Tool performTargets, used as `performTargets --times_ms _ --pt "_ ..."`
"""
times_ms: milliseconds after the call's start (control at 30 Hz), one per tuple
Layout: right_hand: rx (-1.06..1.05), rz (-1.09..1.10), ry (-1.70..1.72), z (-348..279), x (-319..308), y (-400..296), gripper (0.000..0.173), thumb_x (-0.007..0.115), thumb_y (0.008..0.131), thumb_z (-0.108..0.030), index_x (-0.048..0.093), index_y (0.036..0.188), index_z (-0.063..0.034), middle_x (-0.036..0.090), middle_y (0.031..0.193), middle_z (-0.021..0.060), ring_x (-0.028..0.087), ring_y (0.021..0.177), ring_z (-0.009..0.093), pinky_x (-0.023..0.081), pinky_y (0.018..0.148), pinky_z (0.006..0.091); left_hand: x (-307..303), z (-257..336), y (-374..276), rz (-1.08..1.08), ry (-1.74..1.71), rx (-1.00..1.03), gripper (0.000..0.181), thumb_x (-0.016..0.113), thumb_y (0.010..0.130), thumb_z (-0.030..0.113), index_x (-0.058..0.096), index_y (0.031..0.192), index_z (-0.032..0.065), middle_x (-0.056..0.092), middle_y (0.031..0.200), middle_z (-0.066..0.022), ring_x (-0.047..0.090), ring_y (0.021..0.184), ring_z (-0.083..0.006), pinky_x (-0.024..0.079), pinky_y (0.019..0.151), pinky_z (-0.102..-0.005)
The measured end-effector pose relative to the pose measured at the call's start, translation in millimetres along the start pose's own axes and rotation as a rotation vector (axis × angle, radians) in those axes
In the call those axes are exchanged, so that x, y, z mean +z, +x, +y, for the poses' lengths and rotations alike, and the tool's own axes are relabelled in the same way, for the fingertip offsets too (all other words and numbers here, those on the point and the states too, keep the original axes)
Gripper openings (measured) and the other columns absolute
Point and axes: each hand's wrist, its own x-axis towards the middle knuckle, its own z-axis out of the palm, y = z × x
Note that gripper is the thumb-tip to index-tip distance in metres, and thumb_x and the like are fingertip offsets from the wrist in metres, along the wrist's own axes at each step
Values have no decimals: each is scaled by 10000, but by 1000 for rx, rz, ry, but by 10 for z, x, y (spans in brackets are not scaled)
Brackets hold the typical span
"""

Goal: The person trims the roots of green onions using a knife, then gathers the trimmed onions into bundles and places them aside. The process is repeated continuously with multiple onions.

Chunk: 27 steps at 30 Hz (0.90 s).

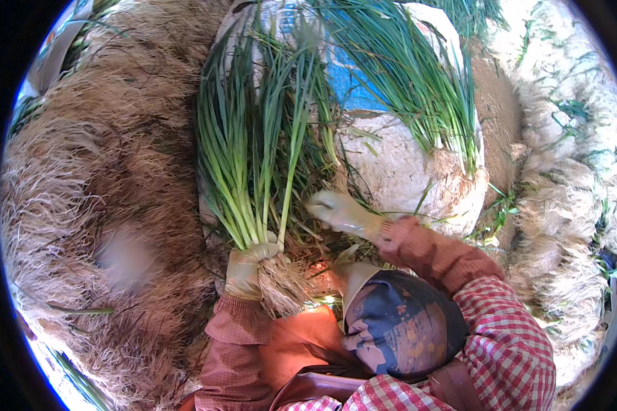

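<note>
My left hand (247, 264), in a pale translucent glove, grips a bunch of green onions (236, 200) just above the roots. Their leaves fan out away from me, and the tangled pale roots (283, 285) hang beside the wrist. To the right, my gloved right hand (342, 213) is slightly blurred, with its fingers curled. Whether anything thin is between those fingers cannot be made out. Beneath and beyond it are loose green stalks and leaf scraps (324, 128). A second bunch of green onions (421, 97) lies on a white and blue woven sack (385, 154), roots towards me.
Banks of stacked onions, root ends outward, rise on the left (108, 169) and right (560, 221). A brown surface (493, 103) runs beside the sack. Below my hands are an orange sheet (303, 344) and a dark, worn rounded covering (406, 323), apparently over my knee.
</note>
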Motion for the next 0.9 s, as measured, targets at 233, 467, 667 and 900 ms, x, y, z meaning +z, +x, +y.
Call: performTargets --times_ms 233,467,667,900 --pt "-898 658 -208 393 -531 1689 243 481 912 -293 566 957 -70 622 772 52 543 582 135 435 470 272 79 -123 -250 -590 -248 -135 222 606 755 82 585 943 -35 598 687 -117 592 560 -193 523 490 -323" --pt "-168 696 677 -168 -2018 395 272 536 894 -333 624 980 -90 581 739 21 414 504 57 321 438 193 -180 171 -416 -399 -482 183 207 611 723 69 595 918 3 586 636 -69 595 560 -184 517 546 -322" --pt "-46 -176 353 -516 145 -78 647 520 847 -582 557 1205 -44 625 1075 157 591 804 225 485 738 357 -43 -326 -21 -189 -127 -146 190 637 746 39 617 926 -21 630 738 -80 635 718 -217 545 676 -306" --pt "-208 42 -65 -302 97 -7 625 531 864 -524 537 1183 13 576 1177 216 583 1018 321 462 875 369 122 -239 -121 -101 -223 -238 228 645 791 88 621 991 -21 650 728 -112 646 680 -201 547 601 -316"
